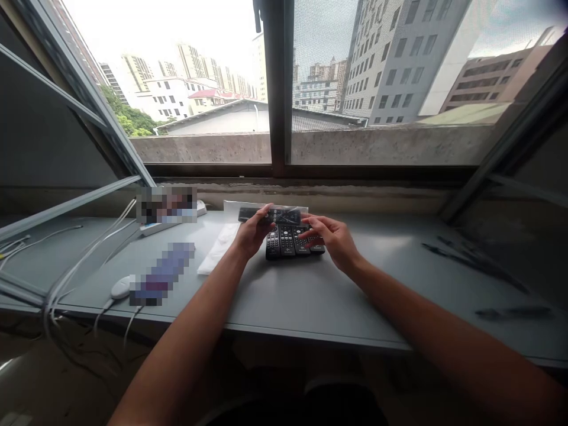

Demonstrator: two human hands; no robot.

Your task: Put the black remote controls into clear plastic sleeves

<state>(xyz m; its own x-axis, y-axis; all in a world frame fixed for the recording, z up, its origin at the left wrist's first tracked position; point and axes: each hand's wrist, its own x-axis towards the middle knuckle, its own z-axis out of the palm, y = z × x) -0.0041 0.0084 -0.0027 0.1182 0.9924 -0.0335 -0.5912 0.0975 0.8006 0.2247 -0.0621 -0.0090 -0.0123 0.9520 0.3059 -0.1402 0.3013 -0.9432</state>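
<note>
My left hand (252, 234) is closed around a black remote control (285, 216), held level above the desk. A clear plastic bag (233, 206) surrounds the remote and reaches past both its ends. At the bag's right end, my right hand (336, 241) has its thumb and forefinger on the plastic edge, the other fingers loosely curled. Below the held remote, several black remotes (288, 244) lie side by side with their buttons facing up. A pile of white plastic bags (218, 251) rests to the left, partly behind my left forearm.
On the left of the grey desk (288, 307) are a white power strip (202, 208), white cables (73, 266), a white rounded device (121, 288) and a blurred-out item (164, 275). Dark thin objects (474, 266) lie at right. A window frame (278, 89) stands behind.
</note>
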